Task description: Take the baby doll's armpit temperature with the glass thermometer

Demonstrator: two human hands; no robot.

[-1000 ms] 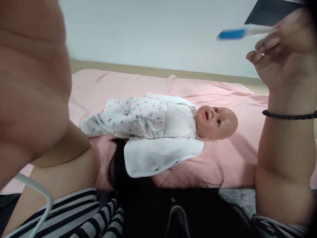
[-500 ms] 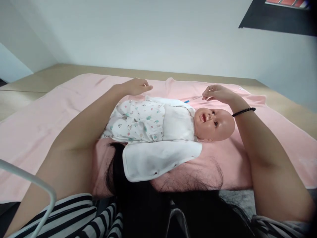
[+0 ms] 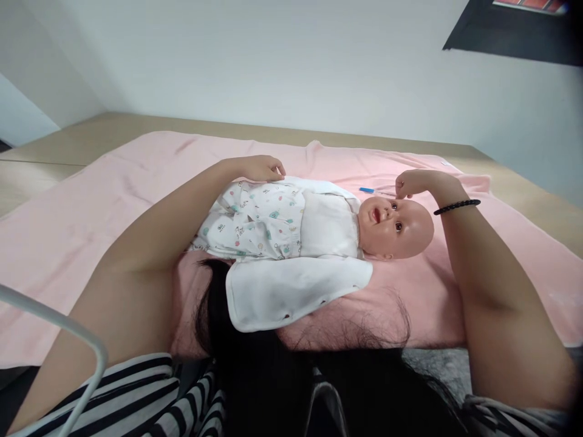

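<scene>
Shifted toward the doll's head [image 3: 410,227], a blue-tipped stick [image 3: 368,190] shows between left hand [image 3: 262,168] and nearer right hand [image 3: 415,181], both grips unclear.

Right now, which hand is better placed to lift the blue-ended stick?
Probably the right hand: it is close by the blue-ended stick; the left hand is farther off, near the patterned trousers.

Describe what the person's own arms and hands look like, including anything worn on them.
The left hand and right hand are ungloved. A thin black beaded bracelet circles the right wrist; the left shows none. The left sleeve is short, with black and white stripes; the right sleeve, partly cut off, is striped too. A pale cable curves before the left sleeve.
</scene>
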